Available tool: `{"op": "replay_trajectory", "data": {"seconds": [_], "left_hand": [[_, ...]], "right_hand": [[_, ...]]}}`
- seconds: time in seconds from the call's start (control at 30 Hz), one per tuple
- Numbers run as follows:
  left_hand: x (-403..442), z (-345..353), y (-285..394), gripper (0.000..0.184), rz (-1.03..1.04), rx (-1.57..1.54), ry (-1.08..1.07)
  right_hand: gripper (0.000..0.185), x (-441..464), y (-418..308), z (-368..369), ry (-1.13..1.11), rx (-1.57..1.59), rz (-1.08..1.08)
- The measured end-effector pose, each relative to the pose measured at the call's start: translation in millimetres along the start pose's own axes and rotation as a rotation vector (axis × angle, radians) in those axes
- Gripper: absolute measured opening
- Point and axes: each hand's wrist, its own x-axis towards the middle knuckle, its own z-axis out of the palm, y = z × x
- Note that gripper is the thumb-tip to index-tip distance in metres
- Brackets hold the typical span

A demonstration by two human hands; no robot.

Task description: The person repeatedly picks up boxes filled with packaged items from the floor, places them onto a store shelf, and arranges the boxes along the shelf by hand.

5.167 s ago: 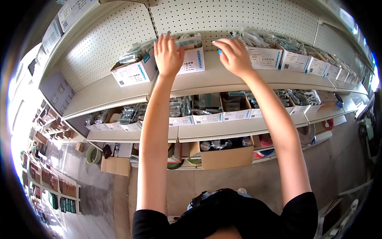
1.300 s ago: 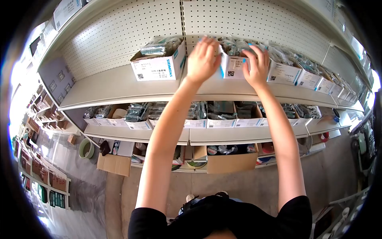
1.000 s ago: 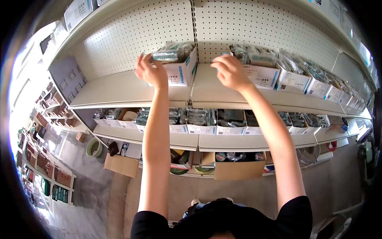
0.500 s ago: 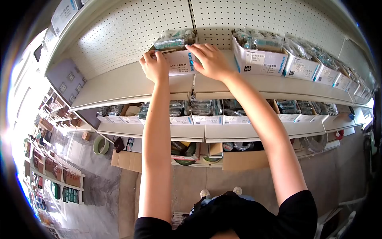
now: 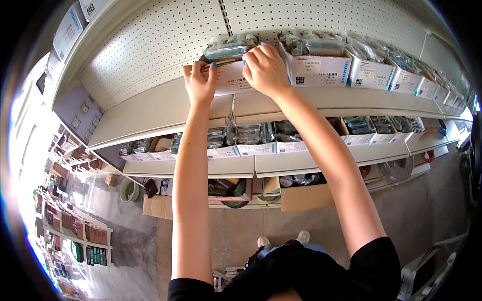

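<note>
On the upper shelf stands a white open-topped cardboard box (image 5: 233, 82) with printed labelling, filled with plastic-wrapped teal and grey packets (image 5: 230, 49). My left hand (image 5: 200, 86) is closed on the box's left front corner, its fingers hooked over the rim. At the right end of the same box, my right hand (image 5: 266, 71) has its fingers curled over the top edge; its fingertips are partly hidden. Close beside it on the right is a larger white box (image 5: 320, 71) with SIEMENS lettering, full of similar wrapped packets.
More white boxes (image 5: 372, 73) of packets line the upper shelf (image 5: 150, 111) to the right. A lower shelf holds a row of similar boxes (image 5: 256, 149). Beneath it are open brown cartons (image 5: 307, 197). A green bin (image 5: 129, 190) stands on the floor at left.
The held box has shifted right, closing most of the gap to the larger box. My right hand's fingers have gone from spread along its side to curled over its edge.
</note>
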Motion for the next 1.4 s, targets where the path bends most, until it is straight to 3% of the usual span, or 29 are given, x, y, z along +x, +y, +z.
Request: {"op": "replay_trajectory", "data": {"seconds": [0.17,0.4,0.5,0.6,0.8,1.4], "left_hand": [[-1.6,4.6,4.6,0.028,0.173,-0.025,-0.042],[-1.8,4.9,6.9,0.032,0.224,-0.016,-0.087],[-2.4,6.1,12.0,0.032,0.243,-0.03,-0.095],[-3.7,4.8,18.0,0.031,0.131,-0.023,-0.14],[-1.6,11.1,9.9,0.035,0.341,0.045,-0.026],[-3.3,9.9,16.2,0.036,0.358,0.071,-0.058]], "right_hand": [[0.024,-2.6,-7.6,0.9,-0.011,0.103,0.049],[0.024,-5.0,-4.9,1.5,-0.054,0.008,0.039],[0.023,-4.5,-3.7,-2.2,-0.005,-0.008,0.049],[0.024,-4.7,-3.7,-3.5,-0.006,-0.005,0.061],[0.023,-3.9,-2.5,-4.3,0.003,-0.022,0.093],[0.022,-2.8,-3.2,-11.2,-0.02,0.009,0.157]]}}
